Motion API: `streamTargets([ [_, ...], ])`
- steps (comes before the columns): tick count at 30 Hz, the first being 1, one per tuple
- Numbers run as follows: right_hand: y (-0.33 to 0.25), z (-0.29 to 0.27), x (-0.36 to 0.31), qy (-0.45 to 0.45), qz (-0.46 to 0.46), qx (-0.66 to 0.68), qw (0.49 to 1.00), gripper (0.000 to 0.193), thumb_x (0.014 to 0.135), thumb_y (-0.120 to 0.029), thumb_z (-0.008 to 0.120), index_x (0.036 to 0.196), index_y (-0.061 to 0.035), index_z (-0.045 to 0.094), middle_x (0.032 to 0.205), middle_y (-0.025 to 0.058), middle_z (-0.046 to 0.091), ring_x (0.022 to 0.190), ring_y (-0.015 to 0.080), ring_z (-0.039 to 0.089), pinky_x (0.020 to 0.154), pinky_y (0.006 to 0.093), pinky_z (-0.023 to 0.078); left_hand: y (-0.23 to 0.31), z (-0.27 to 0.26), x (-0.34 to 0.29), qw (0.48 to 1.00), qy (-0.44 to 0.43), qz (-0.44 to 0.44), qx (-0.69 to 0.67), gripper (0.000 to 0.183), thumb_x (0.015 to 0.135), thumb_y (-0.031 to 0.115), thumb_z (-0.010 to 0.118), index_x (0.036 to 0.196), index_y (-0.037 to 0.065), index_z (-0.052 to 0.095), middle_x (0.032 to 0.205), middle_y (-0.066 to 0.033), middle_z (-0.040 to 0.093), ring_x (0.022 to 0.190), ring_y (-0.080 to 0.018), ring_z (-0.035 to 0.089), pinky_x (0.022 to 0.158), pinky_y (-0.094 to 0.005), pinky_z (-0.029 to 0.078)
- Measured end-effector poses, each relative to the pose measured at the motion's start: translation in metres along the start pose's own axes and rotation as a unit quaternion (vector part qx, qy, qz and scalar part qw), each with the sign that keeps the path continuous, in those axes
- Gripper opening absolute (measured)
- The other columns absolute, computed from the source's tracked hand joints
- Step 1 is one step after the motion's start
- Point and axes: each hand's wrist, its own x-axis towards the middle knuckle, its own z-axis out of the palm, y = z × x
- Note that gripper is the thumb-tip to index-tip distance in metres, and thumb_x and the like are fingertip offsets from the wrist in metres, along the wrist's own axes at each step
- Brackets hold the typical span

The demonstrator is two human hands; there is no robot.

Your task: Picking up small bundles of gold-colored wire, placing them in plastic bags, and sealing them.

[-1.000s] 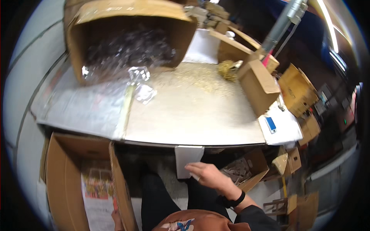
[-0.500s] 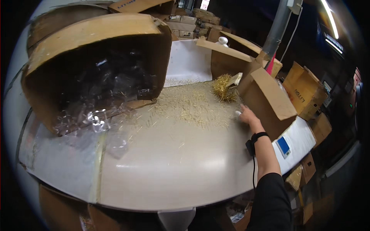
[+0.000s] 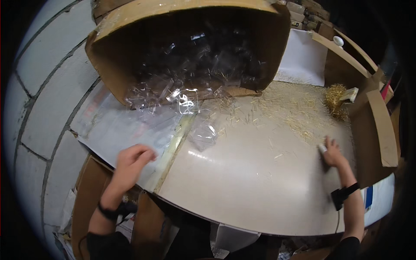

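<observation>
My left hand (image 3: pixel 133 165) is over the pale left part of the table, its fingers loosely curled, with nothing visible in them. Beyond it lie clear plastic boxes (image 3: pixel 188 102), spilling from the mouth of a large cardboard box (image 3: pixel 186 12) that lies on its side. Another clear plastic piece (image 3: pixel 203 135) rests near the table's seam. On the right, my right hand (image 3: pixel 333 154) is low over the table with its fingers apart and a white cover on one digit. Thin gold-coloured strips (image 3: pixel 299 128) are scattered near its fingertips. Farther back stands a gold bundle (image 3: pixel 336 102) of such strips.
Cardboard walls (image 3: pixel 381 130) border the table (image 3: pixel 242 190) on the right, and a white sheet (image 3: pixel 303 56) lines its back. A block wall (image 3: pixel 47 91) rises on the left. Below the left edge is an open carton (image 3: pixel 93 182). A blue-screened device (image 3: pixel 368 198) lies at far right.
The view has swung left, so the table's contents appear farther right. My left hand has come into view over the table's left part. My right hand has drawn nearer, away from the gold bundle.
</observation>
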Motion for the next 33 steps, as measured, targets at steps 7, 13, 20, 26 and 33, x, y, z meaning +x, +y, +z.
streamTargets([
  [7, -0.109, 0.02, -0.123, 0.044, -0.158, 0.028, 0.986, 0.068, 0.093, -0.047, 0.036, 0.148, -0.0135, 0.013, 0.15, 0.0258, 0.009, 0.137, 0.049, 0.007, 0.11, 0.0575, 0.013, 0.004, 0.069, 0.07, 0.964, -0.013, 0.121, 0.235, 0.046, 0.078, 0.027, 0.069, 0.11, -0.005, 0.057, 0.108, -0.0182, 0.059, 0.099, -0.0286, 0.058, 0.083, -0.0362, 0.047],
  [13, -0.091, 0.03, -0.168, 0.076, -0.256, 0.059, 0.962, 0.064, 0.084, -0.023, 0.054, 0.142, -0.0104, 0.03, 0.148, 0.0253, 0.021, 0.134, 0.0487, 0.019, 0.112, 0.0456, 0.021, 0.004, 0.1, 0.072, 0.951, -0.024, 0.095, 0.293, 0.069, 0.071, 0.033, 0.074, 0.123, -0.005, 0.048, 0.119, -0.0214, 0.053, 0.111, -0.0351, 0.052, 0.093, -0.0405, 0.043],
  [20, -0.092, 0.056, -0.256, 0.303, -0.325, 0.402, 0.801, 0.042, 0.071, 0.008, 0.058, 0.112, -0.0014, 0.059, 0.118, 0.0177, 0.057, 0.112, 0.0334, 0.054, 0.094, 0.037, 0.044, -0.005, 0.07, 0.032, 0.986, -0.027, -0.076, -0.143, 0.062, 0.081, 0.034, 0.07, 0.125, -0.003, 0.046, 0.108, -0.0168, 0.057, 0.097, -0.0279, 0.061, 0.075, -0.0335, 0.052],
  [26, -0.155, 0.067, -0.318, 0.273, -0.364, 0.52, 0.723, 0.029, 0.081, -0.005, 0.065, 0.109, -0.0017, 0.06, 0.11, 0.0182, 0.061, 0.1, 0.0325, 0.061, 0.088, 0.0341, 0.048, 0.019, 0.093, -0.048, 0.849, -0.201, -0.136, -0.469, 0.051, 0.092, 0.037, 0.054, 0.123, -0.002, 0.043, 0.104, -0.0136, 0.057, 0.093, -0.0265, 0.062, 0.074, -0.0325, 0.053],
  [33, -0.188, 0.05, -0.356, 0.317, -0.416, 0.464, 0.715, 0.034, 0.076, -0.002, 0.069, 0.109, -0.0027, 0.061, 0.102, 0.0138, 0.063, 0.095, 0.0295, 0.061, 0.081, 0.0328, 0.049, 0.021, 0.129, -0.134, 0.827, -0.138, -0.123, -0.531, 0.042, 0.094, 0.032, 0.053, 0.119, -0.001, 0.047, 0.103, -0.0123, 0.059, 0.088, -0.0192, 0.062, 0.073, -0.027, 0.051],
])
